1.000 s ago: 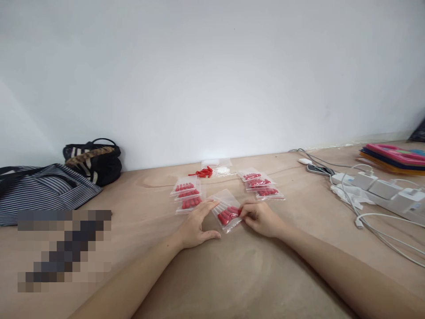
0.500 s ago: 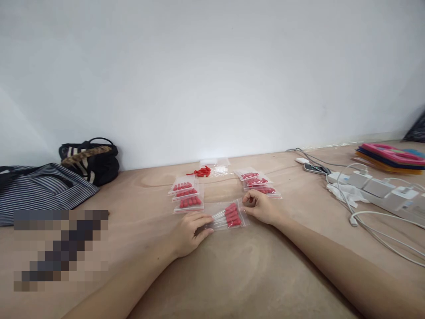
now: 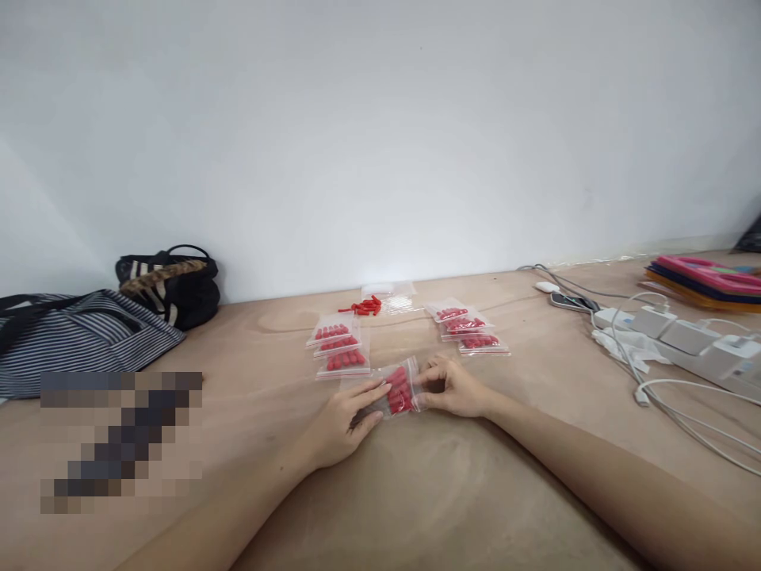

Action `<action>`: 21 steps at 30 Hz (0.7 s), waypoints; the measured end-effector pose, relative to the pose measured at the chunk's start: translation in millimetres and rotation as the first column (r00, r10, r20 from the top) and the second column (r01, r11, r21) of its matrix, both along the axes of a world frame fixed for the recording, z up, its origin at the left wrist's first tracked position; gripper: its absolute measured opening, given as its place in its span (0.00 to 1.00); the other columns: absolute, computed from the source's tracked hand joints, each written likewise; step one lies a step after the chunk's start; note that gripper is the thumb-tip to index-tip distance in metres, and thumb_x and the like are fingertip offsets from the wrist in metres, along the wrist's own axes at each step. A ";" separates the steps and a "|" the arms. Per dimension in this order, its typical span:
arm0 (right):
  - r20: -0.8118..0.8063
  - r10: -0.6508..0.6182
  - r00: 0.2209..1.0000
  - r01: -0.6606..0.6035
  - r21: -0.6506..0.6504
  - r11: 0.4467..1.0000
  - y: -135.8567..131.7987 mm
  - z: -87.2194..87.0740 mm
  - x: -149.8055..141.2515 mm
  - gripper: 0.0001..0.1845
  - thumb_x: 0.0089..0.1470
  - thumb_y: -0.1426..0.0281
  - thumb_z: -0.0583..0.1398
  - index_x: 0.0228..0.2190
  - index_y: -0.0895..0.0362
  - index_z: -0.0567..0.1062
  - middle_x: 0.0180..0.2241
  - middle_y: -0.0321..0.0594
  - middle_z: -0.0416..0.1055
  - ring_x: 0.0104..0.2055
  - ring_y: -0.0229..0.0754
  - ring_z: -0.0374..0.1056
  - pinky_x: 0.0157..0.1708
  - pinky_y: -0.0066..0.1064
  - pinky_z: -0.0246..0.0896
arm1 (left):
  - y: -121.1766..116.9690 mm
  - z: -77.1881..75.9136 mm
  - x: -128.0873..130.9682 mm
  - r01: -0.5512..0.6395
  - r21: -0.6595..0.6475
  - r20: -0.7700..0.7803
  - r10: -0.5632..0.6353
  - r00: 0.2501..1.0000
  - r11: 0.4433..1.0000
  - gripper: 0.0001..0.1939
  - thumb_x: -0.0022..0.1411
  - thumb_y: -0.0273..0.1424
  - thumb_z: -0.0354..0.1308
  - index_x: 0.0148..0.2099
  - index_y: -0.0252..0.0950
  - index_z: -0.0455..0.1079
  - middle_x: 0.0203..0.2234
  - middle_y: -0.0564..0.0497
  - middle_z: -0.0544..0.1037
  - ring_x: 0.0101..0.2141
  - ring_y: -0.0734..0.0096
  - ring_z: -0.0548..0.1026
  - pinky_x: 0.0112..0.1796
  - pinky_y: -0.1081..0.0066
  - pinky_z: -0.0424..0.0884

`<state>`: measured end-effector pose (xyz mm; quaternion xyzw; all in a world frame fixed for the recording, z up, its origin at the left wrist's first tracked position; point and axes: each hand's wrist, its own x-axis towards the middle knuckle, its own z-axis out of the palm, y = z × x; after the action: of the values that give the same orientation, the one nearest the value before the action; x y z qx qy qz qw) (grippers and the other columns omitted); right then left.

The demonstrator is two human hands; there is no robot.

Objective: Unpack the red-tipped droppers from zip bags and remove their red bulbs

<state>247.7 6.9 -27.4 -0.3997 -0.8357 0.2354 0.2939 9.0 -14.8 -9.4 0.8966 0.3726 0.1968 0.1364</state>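
1. Our zip-lock bag [image 3: 411, 369] of red pieces [image 3: 400, 389] lies on the worktop [image 3: 428, 492].
2. Our left hand [image 3: 343, 424] rests on it, the grip apart.
3. Our right hand [image 3: 454, 387] touches its zip edge; whether that grip is clamped, we cannot tell.

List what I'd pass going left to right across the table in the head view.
Striped bag → black bag → left packet group → handled packet → right packet group → white chargers.
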 end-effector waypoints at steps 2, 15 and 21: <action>-0.020 -0.004 1.000 0.004 0.001 1.000 -0.4 0.1 -2.6 0.14 0.41 0.59 0.63 0.30 0.52 0.76 0.28 0.35 0.67 0.35 0.39 0.61 0.42 0.34 0.52 | -1.3 -0.2 -0.3 -0.014 -0.003 0.011 0.014 1.000 1.000 0.21 0.60 0.33 0.49 0.55 0.43 0.60 0.53 0.50 0.64 0.51 0.65 0.65 0.50 0.60 0.63; 0.194 0.026 0.981 -0.051 0.126 0.991 -12.4 17.9 -11.7 0.14 0.42 0.65 0.62 0.35 0.52 0.73 0.35 0.38 0.69 0.39 0.42 0.58 0.41 0.37 0.47 | -0.5 -5.0 -3.0 -0.056 0.018 -0.004 0.056 0.998 0.998 0.20 0.60 0.34 0.48 0.55 0.40 0.61 0.52 0.49 0.65 0.51 0.65 0.65 0.50 0.60 0.64; 0.105 0.061 0.993 -0.065 0.030 0.997 -9.0 15.9 -10.5 0.13 0.43 0.63 0.62 0.33 0.53 0.71 0.33 0.36 0.69 0.39 0.41 0.59 0.43 0.36 0.48 | 0.0 -3.3 -3.0 -0.053 0.018 0.009 0.053 0.999 0.998 0.19 0.60 0.34 0.49 0.53 0.40 0.63 0.51 0.50 0.68 0.50 0.64 0.67 0.50 0.61 0.64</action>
<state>237.2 -2.1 -11.4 -0.3798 -0.8660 0.2092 0.2490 6.1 -14.9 -12.7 0.8869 0.3937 0.2072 0.1245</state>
